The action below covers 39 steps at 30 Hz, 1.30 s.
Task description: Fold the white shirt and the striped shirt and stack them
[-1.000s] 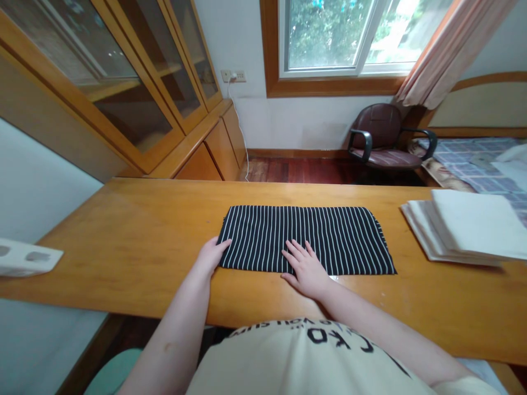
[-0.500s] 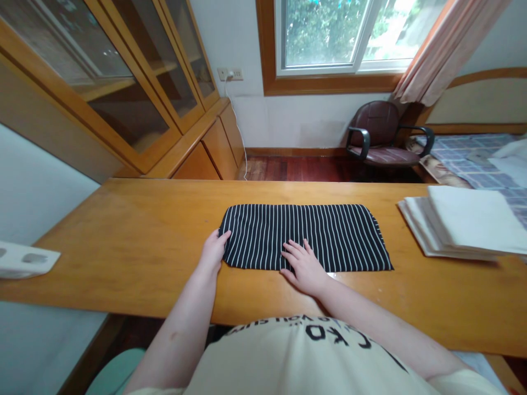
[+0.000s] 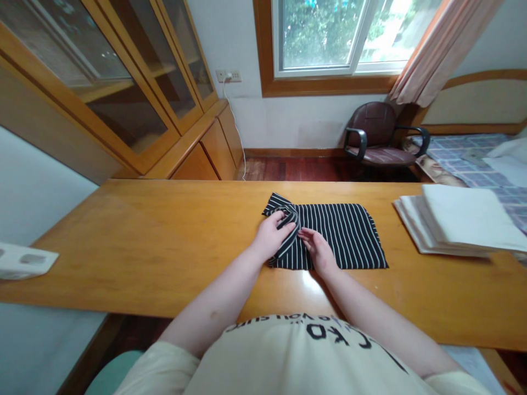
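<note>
A black cloth with white stripes [image 3: 341,236] lies on the wooden table [image 3: 164,241], its right part flat and its left part bunched and turned over toward the middle. My left hand [image 3: 272,235] is closed on the folded left part, thumb on top and fingers partly hidden by the cloth. Beside the fold, my right hand [image 3: 320,249] rests edge-down on the flat part, with its fingers stretched toward the left hand and holding nothing.
A stack of folded white cloths [image 3: 457,222] lies at the table's right end. A white object with oval holes [image 3: 27,260] is at the left edge. Beyond the table are a glass-door cabinet [image 3: 135,82], an office chair [image 3: 376,134] and a bed [image 3: 477,159].
My left hand has moved right, carrying the cloth's left end over toward the middle. My right hand has turned from lying flat onto its edge and shifted slightly right.
</note>
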### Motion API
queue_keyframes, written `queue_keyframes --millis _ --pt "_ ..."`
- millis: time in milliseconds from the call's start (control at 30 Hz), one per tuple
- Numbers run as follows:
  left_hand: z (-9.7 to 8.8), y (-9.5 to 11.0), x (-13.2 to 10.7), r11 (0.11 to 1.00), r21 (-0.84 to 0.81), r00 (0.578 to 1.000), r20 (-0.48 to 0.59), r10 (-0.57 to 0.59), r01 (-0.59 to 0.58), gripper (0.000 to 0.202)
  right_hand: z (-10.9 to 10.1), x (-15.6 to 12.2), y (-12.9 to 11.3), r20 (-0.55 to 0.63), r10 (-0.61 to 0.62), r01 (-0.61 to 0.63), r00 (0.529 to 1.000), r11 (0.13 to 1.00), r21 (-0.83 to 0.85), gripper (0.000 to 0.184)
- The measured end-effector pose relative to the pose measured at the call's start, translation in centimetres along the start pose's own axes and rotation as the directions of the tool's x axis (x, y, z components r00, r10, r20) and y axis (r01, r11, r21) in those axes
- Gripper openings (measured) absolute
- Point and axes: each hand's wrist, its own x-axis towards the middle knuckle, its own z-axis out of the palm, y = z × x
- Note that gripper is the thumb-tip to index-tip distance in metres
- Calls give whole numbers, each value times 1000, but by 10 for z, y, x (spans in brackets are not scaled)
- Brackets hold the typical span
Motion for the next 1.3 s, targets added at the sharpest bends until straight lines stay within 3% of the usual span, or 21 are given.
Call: queue_keyframes --millis 100,167,233,300,400,500,567,633,667,767,833,900,967,1033,1100,1200,1300 --pt "34 -9 -5 989 148 973 231 -16 -19 27 -11 9 4 -54 118 -103 992 970 219 85" --pt "47 -16 -14 961 260 899 437 -32 -92 38 -21 14 3 -25 139 -131 990 969 208 91" --pt "51 -21 -23 918 346 819 572 -43 -193 51 -28 17 2 25 164 -166 986 968 188 92" --pt "48 -23 -31 885 377 794 608 -16 -271 53 -30 17 0 75 225 -237 971 942 240 88" --pt "33 -27 -40 845 429 863 500 72 -319 42 -25 15 0 134 316 -343 939 857 384 75" --pt "13 -37 -50 737 630 960 265 91 -244 49 -25 14 0 62 352 -348 934 858 377 68" --pt "0 -47 -59 679 728 992 123 9 -96 64 -32 16 0 -114 319 -290 941 933 215 74" --pt "-9 -59 -66 655 755 995 42 -87 25 75 -40 20 -1 -260 160 -187 952 979 -82 85" --pt "-12 -65 -70 654 755 994 28 -103 47 75 -44 23 -3 -264 52 -119 963 962 -247 89" --pt "-15 -79 -76 679 734 999 47 -23 -19 68 -47 33 -11 -48 -158 101 986 808 -581 87" --pt "-13 -84 -76 691 719 998 49 45 -66 62 -43 40 -15 84 -179 190 980 739 -646 69" --pt "-11 -87 -75 699 711 996 28 82 -77 58 -40 47 -17 143 -159 214 977 728 -652 42" --pt "-9 -89 -74 703 707 994 4 105 -77 55 -43 55 -14 81 -115 141 990 786 -602 29" --pt "-10 -90 -73 704 705 992 -4 127 -87 52 -53 64 -7 -110 -30 -23 993 891 -454 27" --pt "-11 -91 -73 705 701 989 3 148 -108 48 -69 74 3 -291 115 -191 950 949 -250 28" --pt "-11 -89 -73 695 707 986 18 165 -129 42 -93 87 15 -360 287 -355 888 925 -136 27" --pt "-11 -86 -73 676 726 987 25 160 -128 38 -105 89 13 -418 289 -399 861 894 -204 28"
